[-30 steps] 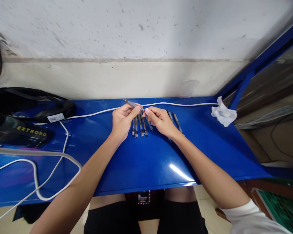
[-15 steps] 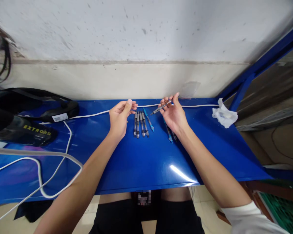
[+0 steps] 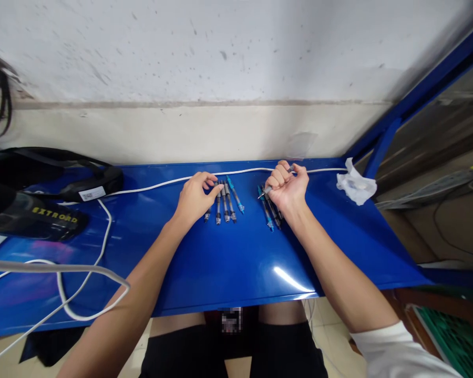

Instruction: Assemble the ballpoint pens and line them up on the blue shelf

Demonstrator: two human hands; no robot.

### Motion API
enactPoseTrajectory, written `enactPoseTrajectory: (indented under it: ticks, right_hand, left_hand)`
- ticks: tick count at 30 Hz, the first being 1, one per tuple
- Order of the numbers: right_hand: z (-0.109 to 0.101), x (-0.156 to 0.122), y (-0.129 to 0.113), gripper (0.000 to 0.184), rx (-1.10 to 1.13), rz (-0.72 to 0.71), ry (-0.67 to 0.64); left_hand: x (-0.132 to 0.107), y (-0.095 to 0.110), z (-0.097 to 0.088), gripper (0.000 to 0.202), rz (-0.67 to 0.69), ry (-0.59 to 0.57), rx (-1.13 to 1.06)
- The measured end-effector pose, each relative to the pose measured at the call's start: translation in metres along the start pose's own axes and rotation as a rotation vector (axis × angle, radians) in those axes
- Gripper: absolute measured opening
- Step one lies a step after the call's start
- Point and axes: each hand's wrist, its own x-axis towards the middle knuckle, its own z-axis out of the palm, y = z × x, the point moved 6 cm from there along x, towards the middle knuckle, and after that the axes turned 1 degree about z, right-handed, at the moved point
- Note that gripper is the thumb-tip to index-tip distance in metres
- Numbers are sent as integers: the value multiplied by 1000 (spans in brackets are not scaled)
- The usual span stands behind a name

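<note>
My left hand is lowered over the left end of a row of pens, thumb and fingers closing around the top of the leftmost pen. Most of that pen is hidden under the hand. Beside it lie several clear-barrelled pens with grey grips and a blue pen, roughly side by side. My right hand is curled palm up around a grey pen, whose pointed tip sticks out to the left. Under that hand, a second blue pen and dark pens lie partly covered.
A white cable runs along the back of the blue table by the wall. To the left are a black device with a strap and looped white cable. Crumpled white tissue lies at the right.
My left hand has come down onto the leftmost pen, which sits slightly farther from the others. My right fingers have curled from a looser hold into a fist around the grey pen.
</note>
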Motion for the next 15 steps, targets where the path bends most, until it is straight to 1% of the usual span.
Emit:
enactPoseTrajectory:
  ticks: [4,7,11,13,15]
  right_hand:
    - [1,0,-3,36,-141,-56,-55]
    - [0,1,-3,40,-261,-83,-76]
    - [-3,2,-4,45,-322,-110,-107]
    - [-4,3,-5,48,-346,-113,-97]
    - [-5,4,-6,52,-367,-109,-82]
  left_hand:
    - [1,-3,0,17,-3,11,9]
    - [1,-3,-1,15,21,22,11]
    - [1,-3,-2,13,21,13,48]
    - [0,-2,-2,13,19,-4,74]
    - [0,0,-3,17,30,-12,105]
